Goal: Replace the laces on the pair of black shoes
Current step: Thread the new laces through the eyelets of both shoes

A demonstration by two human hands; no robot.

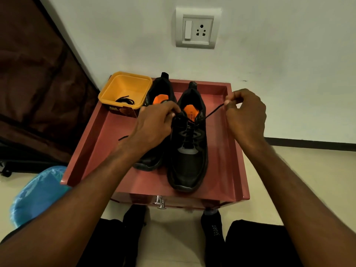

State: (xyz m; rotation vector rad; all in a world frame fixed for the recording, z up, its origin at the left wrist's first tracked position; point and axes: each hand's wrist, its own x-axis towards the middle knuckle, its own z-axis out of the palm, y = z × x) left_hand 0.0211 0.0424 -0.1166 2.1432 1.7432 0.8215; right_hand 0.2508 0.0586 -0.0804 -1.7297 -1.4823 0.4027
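While the left grip [154, 122] pinches lace at the shoe [189, 151], the right grip [245, 112] (pinched) pulls the lace end [213, 110] taut.

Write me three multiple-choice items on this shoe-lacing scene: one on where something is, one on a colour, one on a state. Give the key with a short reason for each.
1. Where does the yellow tub stand?
A. on the floor by the blue bag
B. at the far left corner of the red tray
C. inside a shoe

2. What colour are the insoles inside the black shoes?
A. orange
B. white
C. green

3. What is the right hand doing?
A. resting flat on the tray
B. gripping the tub
C. pinching a lace end pulled out from the nearer shoe

Key: B, the tub sits in the tray's far left corner beside the other shoe; A, orange shows in both shoe openings; C, the fingers hold the taut lace up and to the right while the left hand works at the eyelets.
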